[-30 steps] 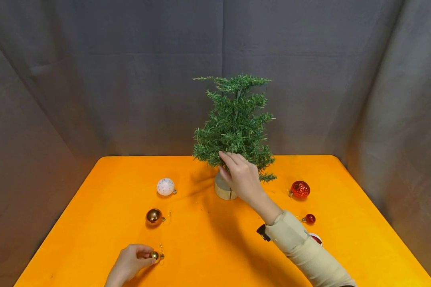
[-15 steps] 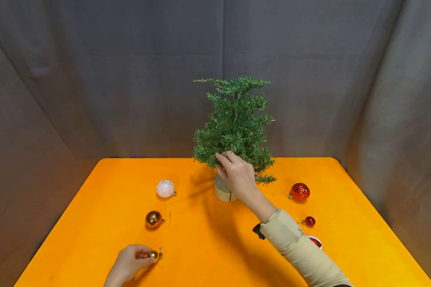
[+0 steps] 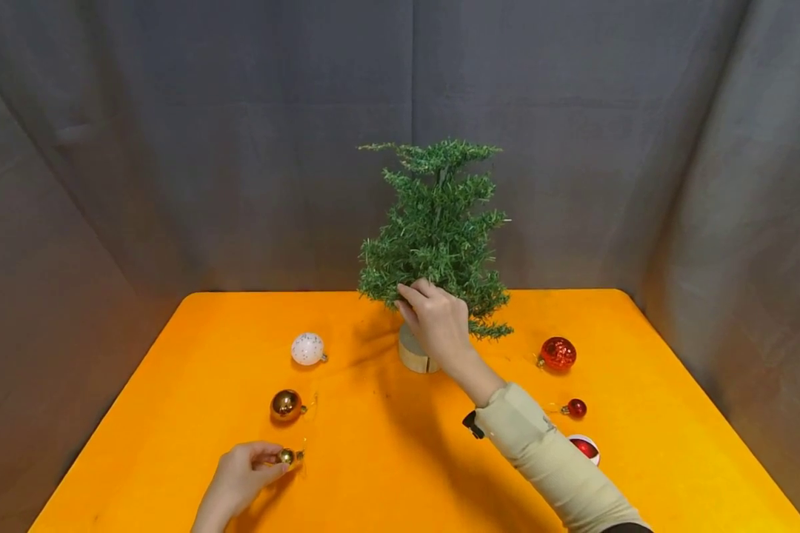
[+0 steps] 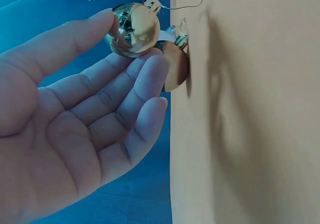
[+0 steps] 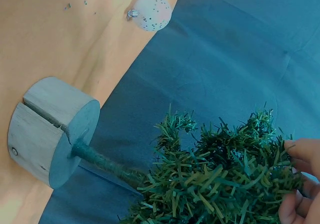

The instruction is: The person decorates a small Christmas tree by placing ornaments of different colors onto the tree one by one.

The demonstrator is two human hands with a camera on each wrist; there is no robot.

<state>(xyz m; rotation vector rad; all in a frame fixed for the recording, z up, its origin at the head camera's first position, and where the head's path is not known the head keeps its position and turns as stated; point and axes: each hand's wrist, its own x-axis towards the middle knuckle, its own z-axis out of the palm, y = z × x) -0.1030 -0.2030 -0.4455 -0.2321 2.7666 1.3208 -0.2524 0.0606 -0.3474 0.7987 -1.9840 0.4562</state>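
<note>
A small green artificial tree (image 3: 436,226) stands on a round wooden base (image 3: 415,353) at the back middle of the orange table (image 3: 387,444). My right hand (image 3: 433,320) grips a low branch (image 5: 225,179) of it, fingers curled round the needles. Near the table's front left, my left hand (image 3: 243,474) pinches a small gold bauble (image 3: 286,456) between thumb and fingertips, just above the tabletop. In the left wrist view the gold bauble (image 4: 134,28) shows its cap and wire hook.
A white speckled bauble (image 3: 307,349) and a larger gold bauble (image 3: 286,405) lie left of the tree. A red glitter bauble (image 3: 557,353), a small red bauble (image 3: 575,408) and a red-and-white one (image 3: 585,447) lie right. A grey curtain (image 3: 173,148) surrounds the table.
My left hand has lifted the small gold bauble slightly up and away from the table's front. My right hand shifted a little left and up on the tree's low branch.
</note>
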